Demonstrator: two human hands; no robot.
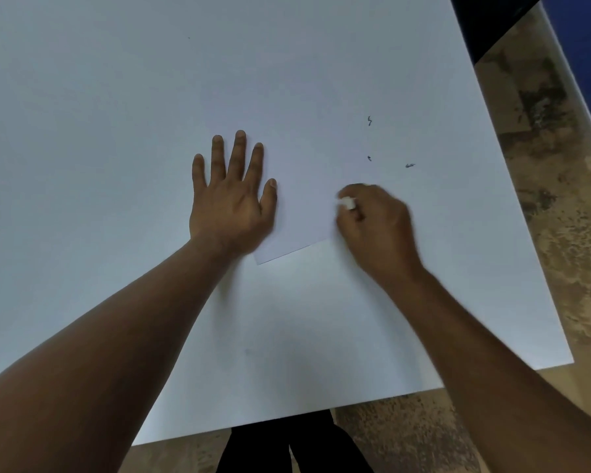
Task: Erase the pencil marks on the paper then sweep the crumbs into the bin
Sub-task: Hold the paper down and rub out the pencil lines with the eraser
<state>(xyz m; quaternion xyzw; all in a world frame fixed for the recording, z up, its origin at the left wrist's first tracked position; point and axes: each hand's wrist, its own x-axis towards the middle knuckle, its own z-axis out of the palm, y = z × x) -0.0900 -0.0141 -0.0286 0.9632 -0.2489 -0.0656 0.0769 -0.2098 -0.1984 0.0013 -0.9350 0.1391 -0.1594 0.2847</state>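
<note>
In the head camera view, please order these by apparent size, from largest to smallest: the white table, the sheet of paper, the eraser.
1. white table
2. paper, edges faint and partly covered by both hands
3. eraser, mostly hidden in the right hand

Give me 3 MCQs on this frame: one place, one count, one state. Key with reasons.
1. Where is the left hand?
A. flat on the paper's left edge
B. off the table
C. holding the eraser

2. How many dark crumbs lie apart beyond the right hand?
A. none
B. three
C. ten

3. How is the eraser held?
A. lying loose
B. pinched in the right fingers
C. under the left palm

Key: A, palm down with fingers spread on the paper; B, three specks on the white table; B, white tip shows between blurred fingertips.
</note>
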